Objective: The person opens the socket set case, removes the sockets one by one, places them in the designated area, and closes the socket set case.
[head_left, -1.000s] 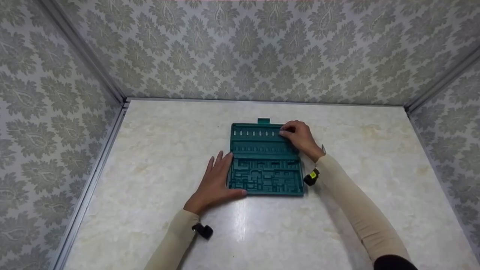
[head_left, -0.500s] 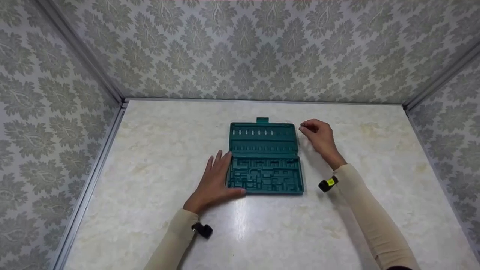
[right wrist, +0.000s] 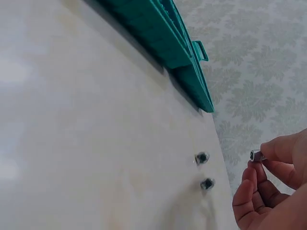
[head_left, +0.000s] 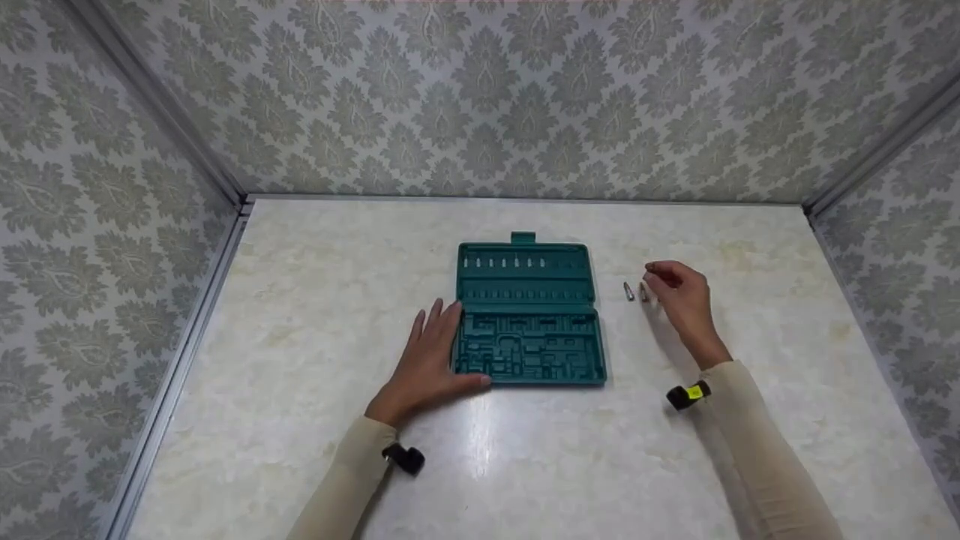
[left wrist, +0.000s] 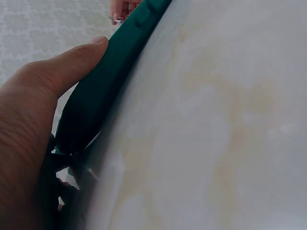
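Observation:
An open green plastic socket case [head_left: 525, 302] lies on the table, its upper half holding a row of several small metal sockets [head_left: 504, 262] at the left, with bare slots at the right. My left hand [head_left: 427, 367] rests against the case's front left corner, fingers fairly straight, thumb [left wrist: 79, 64] along the front edge. To the right of the case, my right hand [head_left: 682, 300] pinches a small metal socket [right wrist: 256, 155] between thumb and fingertips, above the table. Two similar sockets, one on the left [head_left: 628, 291] and one beside it [head_left: 643, 292], stand or lie just below that hand.
A pale marbled table [head_left: 315, 300] extends around the case. Patterned wallpaper panels [head_left: 487, 97] close off the back and both sides. The case's latch [head_left: 523, 238] sticks out at its far edge.
From the case's upper right slots, my right hand has moved right and toward me with a socket. The two loose sockets have come into sight. My left hand stays in place.

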`<state>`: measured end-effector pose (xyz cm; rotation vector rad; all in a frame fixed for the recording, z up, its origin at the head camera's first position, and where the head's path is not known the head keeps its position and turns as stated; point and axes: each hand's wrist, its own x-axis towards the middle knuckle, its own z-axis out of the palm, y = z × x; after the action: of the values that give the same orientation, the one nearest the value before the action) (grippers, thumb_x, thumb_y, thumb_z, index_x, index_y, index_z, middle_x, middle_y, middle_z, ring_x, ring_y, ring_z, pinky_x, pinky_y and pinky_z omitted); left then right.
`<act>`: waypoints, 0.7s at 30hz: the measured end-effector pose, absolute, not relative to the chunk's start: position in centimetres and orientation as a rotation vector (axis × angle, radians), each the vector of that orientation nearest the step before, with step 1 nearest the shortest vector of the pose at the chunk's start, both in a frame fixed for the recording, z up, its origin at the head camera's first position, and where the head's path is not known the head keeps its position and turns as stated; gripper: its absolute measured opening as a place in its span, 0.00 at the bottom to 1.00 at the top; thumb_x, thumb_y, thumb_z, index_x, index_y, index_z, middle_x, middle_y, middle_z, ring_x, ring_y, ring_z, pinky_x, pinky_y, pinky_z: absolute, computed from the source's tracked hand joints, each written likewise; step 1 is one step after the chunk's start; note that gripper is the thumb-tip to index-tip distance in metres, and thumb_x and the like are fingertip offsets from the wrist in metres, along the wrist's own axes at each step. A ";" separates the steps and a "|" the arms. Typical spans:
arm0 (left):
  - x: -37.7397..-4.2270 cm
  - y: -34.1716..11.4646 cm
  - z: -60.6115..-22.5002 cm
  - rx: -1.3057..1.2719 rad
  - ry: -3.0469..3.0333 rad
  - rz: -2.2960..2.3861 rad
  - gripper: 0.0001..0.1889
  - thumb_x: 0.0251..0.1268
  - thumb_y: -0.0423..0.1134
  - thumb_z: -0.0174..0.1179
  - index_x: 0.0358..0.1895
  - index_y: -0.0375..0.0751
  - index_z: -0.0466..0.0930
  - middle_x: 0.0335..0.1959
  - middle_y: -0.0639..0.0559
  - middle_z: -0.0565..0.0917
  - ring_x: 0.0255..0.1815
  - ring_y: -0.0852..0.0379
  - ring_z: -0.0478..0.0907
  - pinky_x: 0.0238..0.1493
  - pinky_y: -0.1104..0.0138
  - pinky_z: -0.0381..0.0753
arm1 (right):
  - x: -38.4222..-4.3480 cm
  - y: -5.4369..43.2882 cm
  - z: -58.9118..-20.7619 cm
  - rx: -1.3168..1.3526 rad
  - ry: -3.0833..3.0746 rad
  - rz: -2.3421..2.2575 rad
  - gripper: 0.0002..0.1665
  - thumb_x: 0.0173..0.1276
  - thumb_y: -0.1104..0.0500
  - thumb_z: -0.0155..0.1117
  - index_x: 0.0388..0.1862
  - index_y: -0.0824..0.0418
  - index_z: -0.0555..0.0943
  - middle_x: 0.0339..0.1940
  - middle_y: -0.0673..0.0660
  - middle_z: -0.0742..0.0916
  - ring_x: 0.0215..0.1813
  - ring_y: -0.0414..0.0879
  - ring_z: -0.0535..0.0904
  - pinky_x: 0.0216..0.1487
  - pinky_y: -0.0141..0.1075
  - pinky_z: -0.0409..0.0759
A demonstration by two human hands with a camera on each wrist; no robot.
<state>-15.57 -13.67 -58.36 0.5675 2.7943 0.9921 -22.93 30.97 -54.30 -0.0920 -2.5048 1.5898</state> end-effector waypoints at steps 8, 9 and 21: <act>-15.6 -13.7 -58.4 0.567 2.797 0.983 0.73 0.54 0.82 0.69 0.93 0.49 0.39 0.94 0.53 0.45 0.93 0.53 0.30 0.90 0.55 0.25 | -21.6 32.1 -56.0 -0.218 -2.560 1.416 0.17 0.83 0.61 0.67 0.63 0.69 0.87 0.57 0.66 0.90 0.50 0.41 0.82 0.49 0.23 0.78; -15.6 -13.7 -58.4 0.567 2.797 0.985 0.73 0.54 0.82 0.69 0.93 0.49 0.39 0.94 0.52 0.45 0.93 0.53 0.30 0.90 0.55 0.25 | -21.4 32.1 -56.2 -0.226 -2.561 1.396 0.17 0.83 0.61 0.67 0.63 0.69 0.88 0.57 0.66 0.91 0.50 0.42 0.82 0.49 0.24 0.78; -15.7 -13.6 -58.4 0.585 2.796 1.016 0.73 0.53 0.81 0.70 0.93 0.48 0.40 0.93 0.51 0.47 0.94 0.50 0.32 0.90 0.53 0.26 | -20.6 32.0 -57.4 -0.281 -2.494 1.333 0.11 0.78 0.61 0.73 0.53 0.67 0.91 0.47 0.63 0.92 0.42 0.41 0.81 0.43 0.25 0.77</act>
<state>-15.67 -13.64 -58.36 0.5852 2.7962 1.0157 -20.63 32.05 -57.37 -0.2811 -2.4941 1.3333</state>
